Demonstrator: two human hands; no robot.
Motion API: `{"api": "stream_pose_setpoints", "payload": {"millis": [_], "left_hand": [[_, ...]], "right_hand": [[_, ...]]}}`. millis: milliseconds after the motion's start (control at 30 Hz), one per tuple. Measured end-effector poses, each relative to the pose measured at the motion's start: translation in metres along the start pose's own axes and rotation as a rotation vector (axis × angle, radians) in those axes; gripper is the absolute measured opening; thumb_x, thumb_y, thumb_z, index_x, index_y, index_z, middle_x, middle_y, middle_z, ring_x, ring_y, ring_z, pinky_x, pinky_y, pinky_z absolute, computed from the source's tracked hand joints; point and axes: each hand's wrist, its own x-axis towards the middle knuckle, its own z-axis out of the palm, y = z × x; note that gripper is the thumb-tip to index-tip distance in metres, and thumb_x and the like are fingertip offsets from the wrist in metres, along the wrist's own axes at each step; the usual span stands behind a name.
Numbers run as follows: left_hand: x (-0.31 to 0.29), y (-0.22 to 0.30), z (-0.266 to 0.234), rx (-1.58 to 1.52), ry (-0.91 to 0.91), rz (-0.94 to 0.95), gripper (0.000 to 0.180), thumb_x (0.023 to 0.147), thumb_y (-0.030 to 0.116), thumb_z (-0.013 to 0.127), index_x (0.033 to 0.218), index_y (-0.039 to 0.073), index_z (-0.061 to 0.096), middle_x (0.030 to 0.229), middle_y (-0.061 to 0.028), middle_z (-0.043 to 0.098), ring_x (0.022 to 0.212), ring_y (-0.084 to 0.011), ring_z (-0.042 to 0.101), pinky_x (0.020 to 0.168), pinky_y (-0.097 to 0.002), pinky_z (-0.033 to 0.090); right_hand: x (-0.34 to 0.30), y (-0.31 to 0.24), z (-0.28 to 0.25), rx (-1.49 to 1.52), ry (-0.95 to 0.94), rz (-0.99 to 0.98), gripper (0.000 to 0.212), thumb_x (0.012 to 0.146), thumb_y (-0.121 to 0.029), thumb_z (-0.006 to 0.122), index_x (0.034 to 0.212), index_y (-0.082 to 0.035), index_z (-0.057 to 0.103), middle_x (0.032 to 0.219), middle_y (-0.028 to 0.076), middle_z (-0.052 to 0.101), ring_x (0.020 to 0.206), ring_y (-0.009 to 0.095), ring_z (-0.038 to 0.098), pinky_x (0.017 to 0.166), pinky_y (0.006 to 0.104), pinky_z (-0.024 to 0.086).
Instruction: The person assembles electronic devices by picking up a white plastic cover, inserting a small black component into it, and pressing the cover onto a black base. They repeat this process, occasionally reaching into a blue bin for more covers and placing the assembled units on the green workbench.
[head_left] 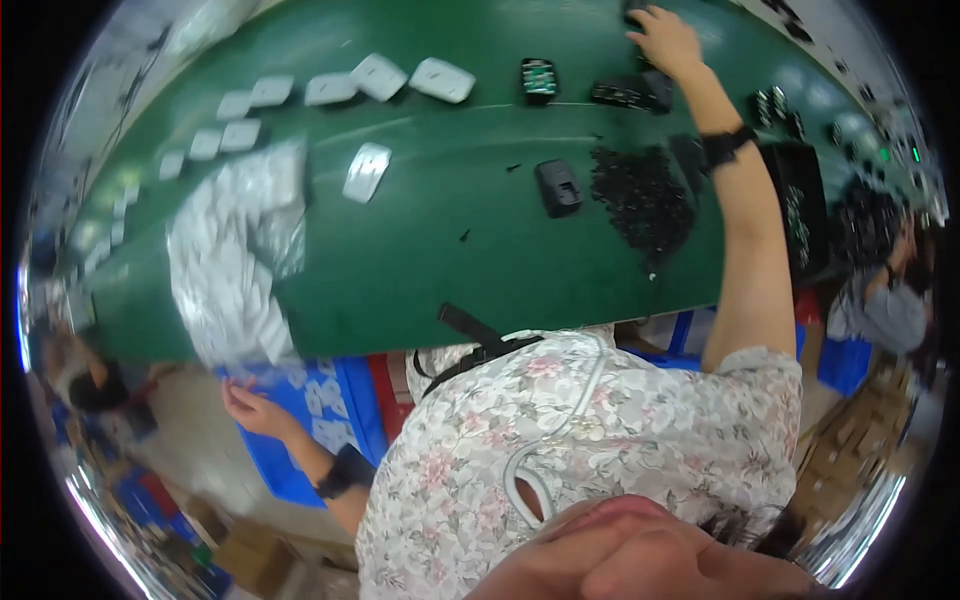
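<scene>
My right hand (668,42) is stretched to the far side of the green table, fingers closed on a black plastic casing (635,10) partly cut off by the picture's edge. Beneath that hand lie black casings (625,92). Low at the left, my left hand (255,408) is held over a blue bin (355,395) of white pieces, fingers apart, with nothing plain in them. Close above it, a clear plastic bag of white pieces (215,270) lies along the table edge. A black casing (558,188) and one with a green circuit board (539,80) lie mid-table.
A heap of small black parts (645,200) lies right of centre, beside a black box (795,195). White casings (380,77) form a line at the far left; a single white casing (367,172) lies nearer. Other people sit at both sides.
</scene>
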Motion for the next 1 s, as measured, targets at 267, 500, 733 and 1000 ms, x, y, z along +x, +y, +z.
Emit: {"api": "stream_pose_setpoints", "payload": {"millis": [267,500,733,1000], "left_hand": [[-0.037,-0.079,-0.031,-0.256,0.356,-0.175,0.025,0.095,0.011,0.050,0.118,0.001,0.049,0.097,-0.0152,0.064,0.072,-0.0179,0.066,0.054,-0.0222,0.048],[-0.142,-0.189,-0.018,0.366,0.045,-0.498,0.042,0.088,0.031,0.061,0.114,-0.003,0.058,0.107,-0.0214,0.062,0.099,-0.0341,0.060,0.088,-0.0408,0.047],[-0.120,-0.173,0.051,0.340,-0.142,-0.193,0.058,0.080,0.041,0.069,0.116,-0.003,0.057,0.114,-0.0238,0.060,0.108,-0.0401,0.054,0.095,-0.0441,0.042],[-0.075,-0.101,0.113,0.709,-0.750,-0.152,0.073,0.076,0.064,0.061,0.124,0.009,0.055,0.130,-0.0141,0.051,0.126,-0.0307,0.044,0.098,-0.0456,0.040]], "right_hand": [[0.011,-0.066,-0.027,0.218,0.004,-0.462,0.036,0.092,-0.029,0.057,0.124,-0.013,0.058,0.134,0.012,0.051,0.122,0.032,0.048,0.100,0.0390,0.039],[0.026,-0.080,0.002,0.347,0.047,-0.617,0.029,0.096,-0.027,0.052,0.120,-0.013,0.060,0.126,0.009,0.056,0.116,0.029,0.053,0.095,0.0372,0.042],[0.018,-0.098,-0.017,0.359,0.105,-0.587,0.028,0.097,-0.024,0.050,0.117,-0.008,0.061,0.120,0.009,0.060,0.111,0.028,0.056,0.093,0.0364,0.043],[0.005,-0.106,-0.047,0.419,0.049,-0.560,0.026,0.097,-0.023,0.052,0.116,-0.009,0.063,0.117,0.008,0.061,0.105,0.024,0.059,0.086,0.0341,0.047]]}}
